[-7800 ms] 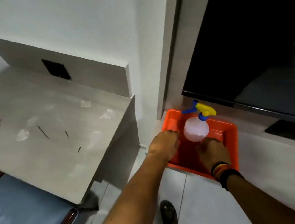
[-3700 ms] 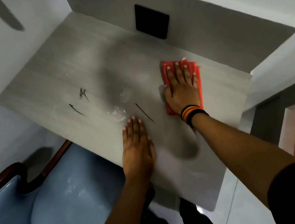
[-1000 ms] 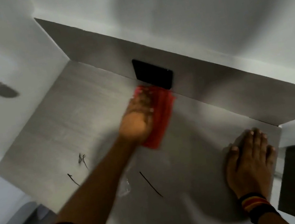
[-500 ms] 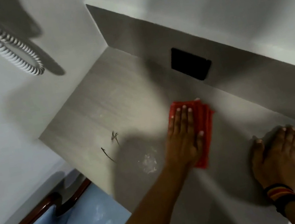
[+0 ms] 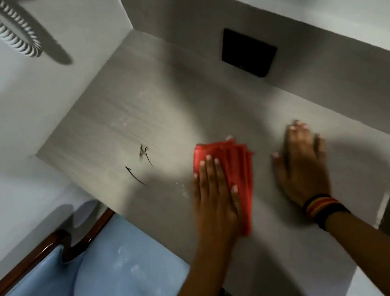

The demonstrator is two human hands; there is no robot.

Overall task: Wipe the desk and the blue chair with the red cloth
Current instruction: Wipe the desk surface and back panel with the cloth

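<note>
The grey desk (image 5: 160, 107) fills the middle of the head view, built into a wall corner. My left hand (image 5: 214, 196) lies flat on the folded red cloth (image 5: 240, 166), pressing it onto the desk near the front middle. My right hand (image 5: 300, 163), with dark wristbands, rests flat on the desk just right of the cloth, holding nothing. Thin dark marks (image 5: 139, 165) and small white specks (image 5: 183, 191) lie left of the cloth. The blue chair (image 5: 110, 293) with white smudges on its seat stands under the desk's front left edge.
A black wall plate (image 5: 248, 52) sits on the grey back panel. A coiled white cord (image 5: 9, 32) hangs on the left wall. The chair's dark wooden frame (image 5: 57, 245) runs beside that wall. The desk ends at a white wall on the right.
My left hand has drawn the red cloth from the back of the desk near the black plate towards the front. My right hand has shifted a little left, staying flat on the desk.
</note>
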